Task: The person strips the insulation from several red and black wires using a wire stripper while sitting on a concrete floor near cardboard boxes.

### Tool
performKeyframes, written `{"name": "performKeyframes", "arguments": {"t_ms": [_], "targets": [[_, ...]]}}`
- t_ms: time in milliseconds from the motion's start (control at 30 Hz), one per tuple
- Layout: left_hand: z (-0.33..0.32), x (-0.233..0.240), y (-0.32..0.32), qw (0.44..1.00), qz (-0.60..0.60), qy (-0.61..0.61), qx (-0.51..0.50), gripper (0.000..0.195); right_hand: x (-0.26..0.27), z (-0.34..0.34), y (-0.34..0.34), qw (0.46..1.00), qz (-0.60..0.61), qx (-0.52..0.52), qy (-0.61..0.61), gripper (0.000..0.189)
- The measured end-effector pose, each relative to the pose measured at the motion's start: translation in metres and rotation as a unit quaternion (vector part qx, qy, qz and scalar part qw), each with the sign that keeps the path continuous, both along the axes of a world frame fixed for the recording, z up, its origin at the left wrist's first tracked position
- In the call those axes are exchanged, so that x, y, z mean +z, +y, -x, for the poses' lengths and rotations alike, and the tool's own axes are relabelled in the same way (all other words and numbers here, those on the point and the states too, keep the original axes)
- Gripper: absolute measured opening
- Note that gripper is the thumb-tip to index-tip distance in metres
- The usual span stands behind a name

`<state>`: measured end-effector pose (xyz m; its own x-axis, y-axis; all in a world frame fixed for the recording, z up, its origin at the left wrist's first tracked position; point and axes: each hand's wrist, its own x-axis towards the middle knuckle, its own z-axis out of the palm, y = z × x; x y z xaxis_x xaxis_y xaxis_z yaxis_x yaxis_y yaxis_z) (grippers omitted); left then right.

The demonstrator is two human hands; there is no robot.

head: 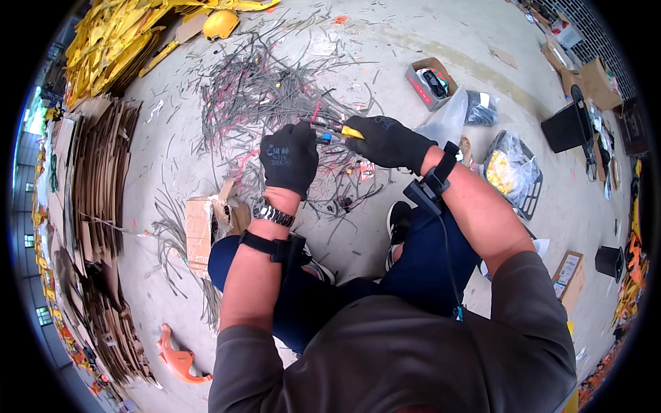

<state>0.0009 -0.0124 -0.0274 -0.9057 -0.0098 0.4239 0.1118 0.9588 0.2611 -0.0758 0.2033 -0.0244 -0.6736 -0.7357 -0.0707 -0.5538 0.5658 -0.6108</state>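
Note:
Both my hands wear black work gloves and meet above a heap of cut cables. My left hand (290, 157) is closed on a thin dark cable, with a red wire (248, 161) showing beside it. My right hand (388, 142) grips a hand tool with yellow handles (352, 132), whose dark head points left towards my left hand; its jaws are too small to make out. A blue connector (324, 139) sits between the hands, just under the tool. The heap of black and red cable pieces (242, 88) lies spread on the concrete floor beyond and below my hands.
A cardboard box (199, 232) stands by my left knee, near a bundle of grey cables (170, 237). Flattened cardboard (100, 180) is stacked at left. At right are a small open box (419, 92), a black crate (532, 201) with yellow parts, and a black bin (563, 129).

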Motion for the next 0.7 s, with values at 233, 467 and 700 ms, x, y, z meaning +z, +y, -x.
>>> {"name": "performKeyframes", "arguments": {"t_ms": [233, 467, 700], "targets": [[0.004, 0.007, -0.008, 0.999, -0.032, 0.024, -0.011, 0.016, -0.006, 0.005, -0.005, 0.999, 0.029, -0.003, 0.019, 0.034], [0.01, 0.0, -0.014, 0.903, -0.413, -0.114, 0.01, 0.023, -0.005, 0.005, -0.006, 0.999, 0.041, 0.001, 0.014, 0.038], [0.002, 0.024, -0.009, 0.745, -0.638, -0.193, 0.021, 0.026, -0.006, 0.007, -0.007, 0.998, 0.053, 0.011, 0.03, 0.042]]}}
